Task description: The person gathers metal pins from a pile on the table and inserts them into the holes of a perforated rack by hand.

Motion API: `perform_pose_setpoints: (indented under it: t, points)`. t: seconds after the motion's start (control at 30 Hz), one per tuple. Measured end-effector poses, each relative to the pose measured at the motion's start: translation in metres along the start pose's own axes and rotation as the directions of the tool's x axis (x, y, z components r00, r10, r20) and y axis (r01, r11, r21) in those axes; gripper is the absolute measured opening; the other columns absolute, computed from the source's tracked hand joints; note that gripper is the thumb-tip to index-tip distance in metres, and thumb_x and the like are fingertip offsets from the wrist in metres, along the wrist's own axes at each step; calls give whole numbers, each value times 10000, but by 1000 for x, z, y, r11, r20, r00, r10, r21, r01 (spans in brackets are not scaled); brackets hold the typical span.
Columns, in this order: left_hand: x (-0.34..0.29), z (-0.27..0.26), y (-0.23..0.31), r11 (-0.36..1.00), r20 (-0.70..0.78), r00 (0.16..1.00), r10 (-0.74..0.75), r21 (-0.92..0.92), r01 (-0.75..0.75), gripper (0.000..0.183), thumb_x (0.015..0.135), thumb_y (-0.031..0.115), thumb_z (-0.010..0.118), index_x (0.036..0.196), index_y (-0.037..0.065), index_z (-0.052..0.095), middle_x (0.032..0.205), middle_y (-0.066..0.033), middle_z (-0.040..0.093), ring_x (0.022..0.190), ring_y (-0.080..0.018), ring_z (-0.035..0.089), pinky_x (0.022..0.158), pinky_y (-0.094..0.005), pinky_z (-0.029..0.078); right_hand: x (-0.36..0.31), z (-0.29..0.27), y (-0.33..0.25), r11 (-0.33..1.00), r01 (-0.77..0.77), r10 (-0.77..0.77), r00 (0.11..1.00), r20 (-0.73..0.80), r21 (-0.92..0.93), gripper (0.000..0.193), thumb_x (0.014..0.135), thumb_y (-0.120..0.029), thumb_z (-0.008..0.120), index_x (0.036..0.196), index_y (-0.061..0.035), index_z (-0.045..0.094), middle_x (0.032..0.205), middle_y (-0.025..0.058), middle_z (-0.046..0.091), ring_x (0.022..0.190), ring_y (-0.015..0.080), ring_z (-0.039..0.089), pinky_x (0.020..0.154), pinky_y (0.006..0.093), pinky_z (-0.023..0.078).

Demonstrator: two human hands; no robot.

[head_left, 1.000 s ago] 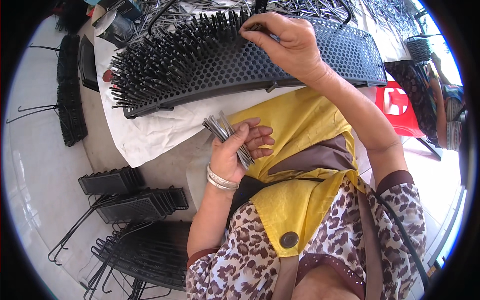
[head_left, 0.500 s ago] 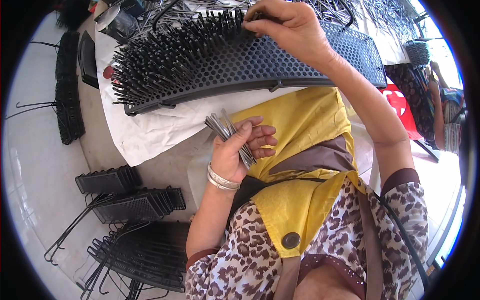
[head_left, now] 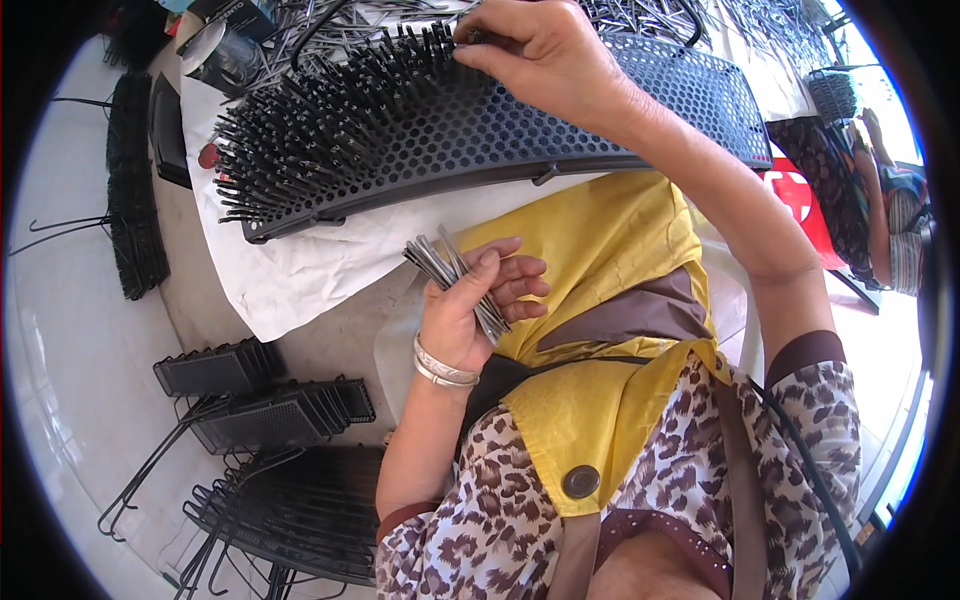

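Note:
A curved black rack (head_left: 560, 135) with a perforated top lies across the white cloth in front of me. Dense black rods (head_left: 300, 130) stand up from the holes on its left half, many of them leaning. Along the far side of that half, my right hand (head_left: 550, 60) is closed in a pinch at the edge of the rods. Something small and dark shows between its fingertips, but its kind is not clear. Lower down, above my lap, my left hand (head_left: 475, 295) grips a bundle of thin grey metal rods (head_left: 440, 262) under the thumb, its other fingers loosely curled.
Loose metal rods (head_left: 340, 40) are heaped behind the rack, beside a can (head_left: 220, 55). Stacked black racks with hooks (head_left: 290, 510) stand on the floor at lower left, and a bristled black rack (head_left: 135, 185) is farther left. Another person's arm (head_left: 876, 190) shows at right.
My right hand has shifted a little to the left along the rod-filled edge, still pinched. My left hand keeps its grip on the bundle, almost unmoved.

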State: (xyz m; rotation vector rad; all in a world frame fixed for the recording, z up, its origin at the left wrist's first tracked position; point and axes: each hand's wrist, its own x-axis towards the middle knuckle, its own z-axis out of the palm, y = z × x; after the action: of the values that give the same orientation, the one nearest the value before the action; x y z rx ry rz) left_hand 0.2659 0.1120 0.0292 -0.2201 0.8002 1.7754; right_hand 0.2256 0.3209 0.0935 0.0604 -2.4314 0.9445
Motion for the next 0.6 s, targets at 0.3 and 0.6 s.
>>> perform_pose_setpoints:
  t: [0.3, 0.6]
  points:
    - [0, -3, -1, 1000, 16, 1000, -3, 22, 3, 290, 825, 183, 463, 1036, -15, 472, 907, -198, 561, 771, -280, 583, 610, -364, 508, -2, 1, 2, 1000, -7, 6, 999, -44, -17, 100, 654, -31, 571, 669, 17, 485, 595, 188, 488, 588, 348, 517, 508, 370, 402]
    - [1, -2, -2, 1000, 41, 999, -29, -12, 29, 296, 816, 171, 496, 1022, -40, 475, 886, -205, 561, 753, -274, 587, 630, -365, 512, -2, 16, 15, 955, 135, -123, 990, 65, -265, 74, 669, -91, 561, 664, -24, 531, 597, 151, 536, 610, 319, 544, 551, 391, 426]
